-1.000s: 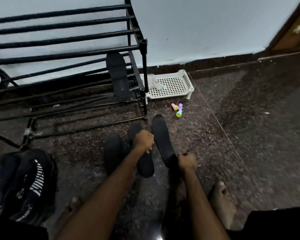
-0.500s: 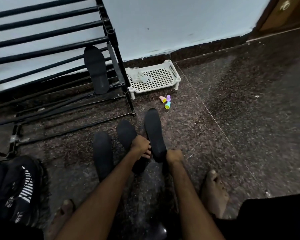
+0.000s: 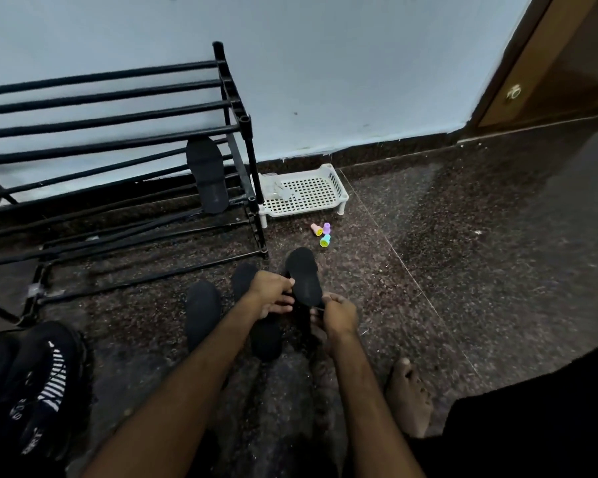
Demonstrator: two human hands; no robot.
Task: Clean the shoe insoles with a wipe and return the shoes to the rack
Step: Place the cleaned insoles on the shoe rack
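Observation:
Three black insoles lie on the dark speckled floor in front of me: a left insole (image 3: 202, 312), a middle insole (image 3: 261, 339) and a right insole (image 3: 304, 274). My left hand (image 3: 273, 293) grips the right insole's left edge. At its heel end, my right hand (image 3: 339, 313) is closed on it. Something dark sits under the heel between my hands; I cannot tell what. A fourth insole (image 3: 208, 175) leans upright against the black shoe rack (image 3: 118, 132). Black shoes with white stripes (image 3: 35, 384) sit at the lower left. No wipe is visible.
A white perforated plastic tray (image 3: 339, 188) stands against the wall, right of the rack. Three small coloured toys (image 3: 321, 232) lie just beyond the right insole. My bare foot (image 3: 409, 398) rests at the lower right. A wooden door (image 3: 549, 74) is at the far right.
My left hand has moved right, off the middle insole and onto the right insole's edge. My right hand stays at that insole's heel. The view has tilted up toward the wall.

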